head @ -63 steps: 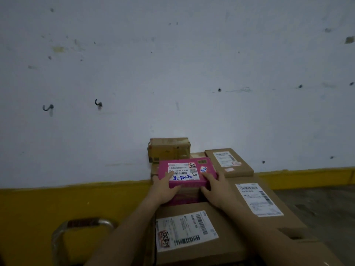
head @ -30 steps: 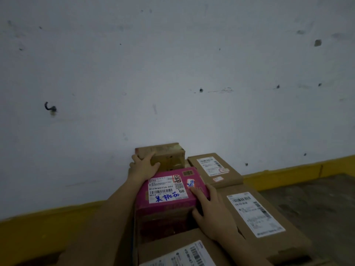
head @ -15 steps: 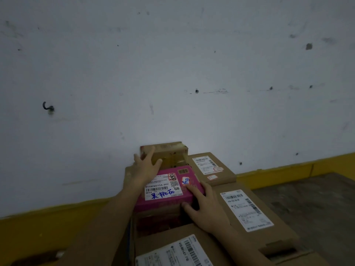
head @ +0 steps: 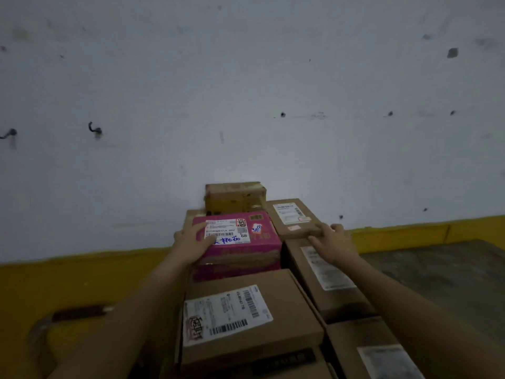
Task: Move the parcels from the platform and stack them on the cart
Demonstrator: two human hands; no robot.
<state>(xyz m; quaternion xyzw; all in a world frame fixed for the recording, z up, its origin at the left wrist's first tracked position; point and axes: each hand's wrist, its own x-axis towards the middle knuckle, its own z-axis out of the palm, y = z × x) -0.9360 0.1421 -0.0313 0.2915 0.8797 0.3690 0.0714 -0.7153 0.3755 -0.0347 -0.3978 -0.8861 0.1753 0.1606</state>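
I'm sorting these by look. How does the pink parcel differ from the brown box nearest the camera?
The pink parcel is magenta with blue handwriting on its label; the nearest brown box is plain cardboard with a printed label. The left hand rests on the pink one; the brown one is untouched. Both carry barcoded labels.

— That pink parcel looks like printed card, faintly glossy, with a smooth white paper label.

— The brown boxes around it are plain matt corrugated cardboard. The small box at twelve o'clock is wrapped in shiny tape.

— The cart handle at eight o'clock is dull metal tube. The wall is chalky matt paint, pitted; the floor at three o'clock is rough concrete.
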